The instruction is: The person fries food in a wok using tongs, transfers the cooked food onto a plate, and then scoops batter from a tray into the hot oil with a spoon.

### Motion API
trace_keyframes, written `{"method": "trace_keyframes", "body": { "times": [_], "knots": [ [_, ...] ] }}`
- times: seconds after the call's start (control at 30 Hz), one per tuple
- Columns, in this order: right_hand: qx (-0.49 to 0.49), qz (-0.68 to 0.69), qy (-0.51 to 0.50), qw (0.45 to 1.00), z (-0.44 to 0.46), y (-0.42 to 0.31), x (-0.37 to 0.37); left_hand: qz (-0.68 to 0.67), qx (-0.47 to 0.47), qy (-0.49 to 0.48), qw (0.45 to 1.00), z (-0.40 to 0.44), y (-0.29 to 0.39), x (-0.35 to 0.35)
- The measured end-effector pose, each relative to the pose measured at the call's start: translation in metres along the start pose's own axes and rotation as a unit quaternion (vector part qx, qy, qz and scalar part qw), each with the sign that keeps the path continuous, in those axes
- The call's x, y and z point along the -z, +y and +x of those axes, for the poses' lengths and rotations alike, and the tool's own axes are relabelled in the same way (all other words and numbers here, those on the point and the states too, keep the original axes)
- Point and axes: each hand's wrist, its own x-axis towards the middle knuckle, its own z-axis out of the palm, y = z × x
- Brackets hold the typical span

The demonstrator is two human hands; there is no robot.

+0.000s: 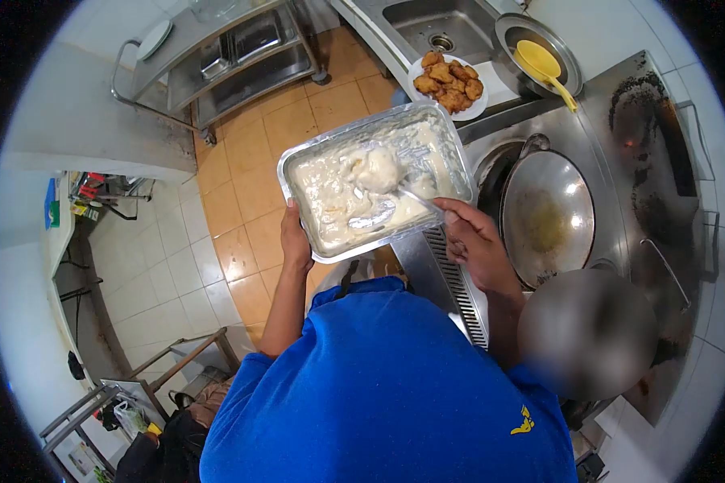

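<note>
My left hand [296, 240] grips the left side of a rectangular metal tray [362, 129], fingers under it and thumb along the rim. Thick, pale batter [322, 189] coats the tray's inside. My right hand [474, 243] is closed around the handle of a metal spoon [419, 198] that reaches into the tray. At the spoon's far end sits a batter-covered lump [376, 171], which hides the spoon's head. The tray is held up in front of my body, over the floor and the counter's edge.
Right of the tray, a wok [549, 213] with a little yellowish liquid rests on the stove. A plate [481, 106] of fried pieces [447, 80] stands beside the sink [411, 24]. A yellow ladle [538, 60] lies in a metal basin [503, 32]. A steel trolley [254, 80] stands at upper left.
</note>
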Motion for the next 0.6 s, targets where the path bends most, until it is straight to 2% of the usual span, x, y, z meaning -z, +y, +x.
{"method": "trace_keyframes", "body": {
  "times": [0.2,0.33,0.6],
  "knots": [
    [-0.07,0.017,0.056,0.996,0.011,0.039,-0.003,-0.004,0.009,-0.001,1.0,-0.002,0.006,-0.003],
    [-0.04,0.038,0.044,0.998,0.003,0.033,-0.006,-0.005,0.001,-0.02,1.0,0.0,0.007,-0.001],
    [-0.036,0.083,0.099,0.991,-0.014,0.048,-0.006,-0.057,0.027,-0.035,0.997,-0.007,0.017,-0.011]
  ]
}}
